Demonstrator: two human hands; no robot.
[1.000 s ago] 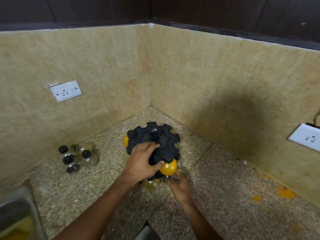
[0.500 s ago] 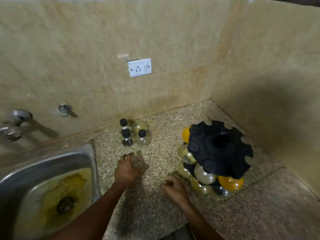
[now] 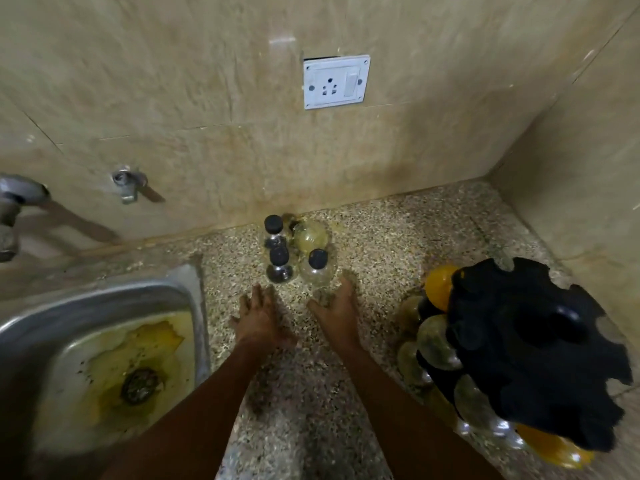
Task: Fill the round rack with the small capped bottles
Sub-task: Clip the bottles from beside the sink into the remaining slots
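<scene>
Right hand (image 3: 334, 308): spread, empty, your fingertips almost at the nearest bottle.
Left hand (image 3: 258, 315): flat, empty.
Bottles (image 3: 317, 266): cluster just ahead, against the wall.
Handling: probably light, smooth, breakable; grip the round body under the black cap.
Rack (image 3: 530, 348): off to your right.

A single wide-angle head-worn camera looks forward and steeply down at a speckled stone counter (image 3: 398, 244) from close above, facing a tiled wall with a white socket (image 3: 336, 81). A steel sink (image 3: 194, 306) fills the lower left edge. A black round rack (image 3: 533, 348) sits at the right edge.
</scene>
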